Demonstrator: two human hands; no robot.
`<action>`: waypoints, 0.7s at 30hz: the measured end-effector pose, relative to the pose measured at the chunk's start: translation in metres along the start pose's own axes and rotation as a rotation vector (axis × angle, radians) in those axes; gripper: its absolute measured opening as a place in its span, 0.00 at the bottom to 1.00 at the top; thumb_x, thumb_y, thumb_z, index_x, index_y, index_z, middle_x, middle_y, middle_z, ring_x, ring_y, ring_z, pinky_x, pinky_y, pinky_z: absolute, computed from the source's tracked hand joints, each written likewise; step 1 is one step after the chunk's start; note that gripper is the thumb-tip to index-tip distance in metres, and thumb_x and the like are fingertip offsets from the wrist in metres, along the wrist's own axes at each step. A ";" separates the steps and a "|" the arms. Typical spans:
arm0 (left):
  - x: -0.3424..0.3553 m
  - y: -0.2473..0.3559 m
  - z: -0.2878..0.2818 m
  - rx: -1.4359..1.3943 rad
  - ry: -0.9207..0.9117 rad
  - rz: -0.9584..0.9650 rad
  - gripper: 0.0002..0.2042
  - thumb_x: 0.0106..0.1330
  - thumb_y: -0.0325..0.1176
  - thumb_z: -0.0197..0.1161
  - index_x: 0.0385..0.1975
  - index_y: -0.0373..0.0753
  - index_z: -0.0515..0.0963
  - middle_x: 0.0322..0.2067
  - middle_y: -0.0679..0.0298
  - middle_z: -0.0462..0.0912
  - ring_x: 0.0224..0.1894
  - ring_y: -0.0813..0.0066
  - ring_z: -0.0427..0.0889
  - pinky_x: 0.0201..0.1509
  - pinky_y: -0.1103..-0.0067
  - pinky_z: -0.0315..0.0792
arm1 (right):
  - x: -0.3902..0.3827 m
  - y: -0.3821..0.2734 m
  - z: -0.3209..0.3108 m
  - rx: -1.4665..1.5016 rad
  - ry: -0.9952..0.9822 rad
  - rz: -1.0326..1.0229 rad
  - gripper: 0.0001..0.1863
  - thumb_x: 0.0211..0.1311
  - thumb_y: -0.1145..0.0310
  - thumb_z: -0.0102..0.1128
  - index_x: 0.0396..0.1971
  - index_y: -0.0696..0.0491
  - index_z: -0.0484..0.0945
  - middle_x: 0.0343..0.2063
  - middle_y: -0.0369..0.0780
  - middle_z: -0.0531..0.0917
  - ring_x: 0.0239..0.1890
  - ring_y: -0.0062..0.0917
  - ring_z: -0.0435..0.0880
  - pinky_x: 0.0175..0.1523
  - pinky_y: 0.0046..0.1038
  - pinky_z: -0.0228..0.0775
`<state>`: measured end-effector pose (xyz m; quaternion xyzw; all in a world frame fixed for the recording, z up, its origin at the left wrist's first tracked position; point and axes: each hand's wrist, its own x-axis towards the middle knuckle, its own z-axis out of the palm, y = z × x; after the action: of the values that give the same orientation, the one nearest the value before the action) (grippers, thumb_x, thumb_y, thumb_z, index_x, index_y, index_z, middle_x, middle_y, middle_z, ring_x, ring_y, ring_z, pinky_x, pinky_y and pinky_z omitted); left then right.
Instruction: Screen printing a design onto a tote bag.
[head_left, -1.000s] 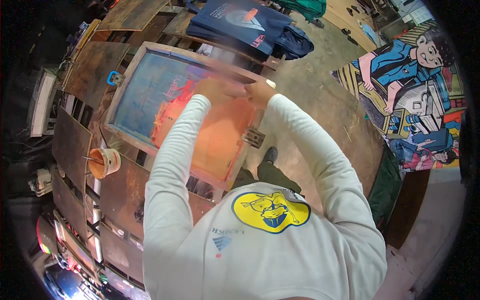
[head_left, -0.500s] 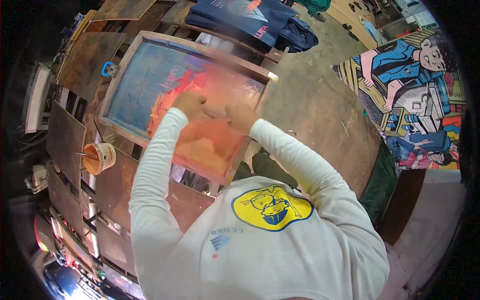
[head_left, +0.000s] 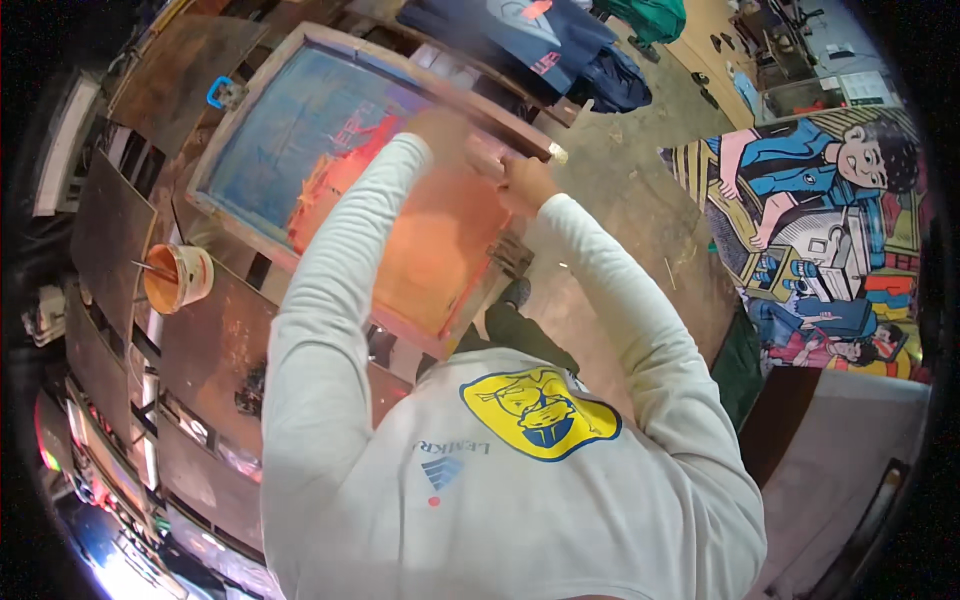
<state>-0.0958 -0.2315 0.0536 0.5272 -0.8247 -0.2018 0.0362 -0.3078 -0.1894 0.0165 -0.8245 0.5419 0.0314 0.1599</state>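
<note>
A wooden-framed printing screen [head_left: 270, 125] lies tilted across the view in front of me, with bluish mesh at its left end. Orange and red ink [head_left: 440, 255] covers the mesh toward the right and near side. Near the far right of the frame, my right hand [head_left: 528, 186] is closed round one end of a pinkish, ink-smeared squeegee [head_left: 488, 160]. My left hand [head_left: 440, 138] is on the squeegee's other side, over the far part of the inked mesh; it is blurred, but its fingers look curled. The squeegee's lower edge is hidden.
Left of the screen stands an ink-stained bucket [head_left: 190, 278] with a stick in it. A blue-handled clamp [head_left: 220, 92] sits by the frame's left side, a metal hinge [head_left: 510, 256] at its right. Dark printed bags [head_left: 560, 45] lie beyond; a painted comic panel [head_left: 810, 240] stands at right.
Both hands have moved away from me with the squeegee, across the inked mesh toward the frame's far right side. The view has shifted slightly.
</note>
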 end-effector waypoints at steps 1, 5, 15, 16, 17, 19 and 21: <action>-0.013 0.003 -0.006 -0.047 0.046 0.050 0.27 0.37 0.59 0.74 0.31 0.43 0.85 0.32 0.51 0.86 0.37 0.50 0.85 0.45 0.62 0.79 | -0.007 -0.009 0.003 0.001 -0.022 -0.002 0.15 0.50 0.65 0.63 0.37 0.56 0.79 0.32 0.51 0.85 0.37 0.48 0.85 0.44 0.47 0.78; -0.028 -0.022 0.012 0.003 0.076 0.194 0.27 0.35 0.58 0.76 0.30 0.42 0.83 0.29 0.52 0.85 0.35 0.50 0.84 0.42 0.61 0.78 | -0.018 -0.037 0.012 0.089 0.012 0.014 0.17 0.49 0.67 0.62 0.38 0.59 0.75 0.30 0.54 0.84 0.37 0.50 0.85 0.43 0.47 0.77; -0.098 -0.044 0.011 0.139 -0.341 0.055 0.30 0.36 0.61 0.76 0.34 0.43 0.85 0.31 0.52 0.85 0.36 0.50 0.85 0.43 0.63 0.78 | -0.060 -0.109 0.039 0.356 -0.105 -0.042 0.17 0.48 0.66 0.62 0.37 0.59 0.75 0.30 0.54 0.83 0.35 0.50 0.84 0.42 0.48 0.75; -0.094 -0.046 0.014 0.116 -0.256 0.077 0.28 0.35 0.58 0.76 0.30 0.42 0.83 0.29 0.52 0.85 0.34 0.49 0.84 0.40 0.61 0.77 | -0.054 -0.100 0.045 0.354 -0.087 -0.043 0.17 0.48 0.66 0.62 0.37 0.59 0.75 0.30 0.54 0.83 0.35 0.50 0.84 0.42 0.48 0.75; -0.090 -0.048 0.017 0.091 -0.170 0.099 0.26 0.35 0.56 0.77 0.25 0.40 0.82 0.26 0.52 0.84 0.32 0.48 0.84 0.37 0.60 0.76 | -0.048 -0.087 0.050 0.343 -0.078 -0.128 0.16 0.48 0.66 0.62 0.37 0.59 0.76 0.31 0.54 0.83 0.35 0.50 0.84 0.42 0.48 0.75; -0.071 -0.053 0.029 0.093 -0.065 0.127 0.26 0.35 0.57 0.76 0.26 0.40 0.82 0.27 0.52 0.84 0.32 0.49 0.84 0.38 0.60 0.77 | -0.035 -0.062 0.044 0.296 -0.012 -0.220 0.17 0.47 0.66 0.63 0.37 0.59 0.77 0.31 0.52 0.84 0.35 0.51 0.84 0.43 0.48 0.75; -0.044 -0.052 0.029 0.083 0.039 0.125 0.27 0.36 0.58 0.75 0.27 0.41 0.83 0.29 0.52 0.85 0.33 0.49 0.84 0.40 0.61 0.78 | -0.022 -0.038 0.016 0.217 0.023 -0.220 0.19 0.45 0.66 0.63 0.38 0.59 0.78 0.30 0.51 0.84 0.36 0.51 0.83 0.44 0.47 0.76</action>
<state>-0.0396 -0.2026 0.0145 0.4797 -0.8627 -0.1545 0.0426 -0.2803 -0.1511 0.0154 -0.8571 0.4502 -0.0546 0.2444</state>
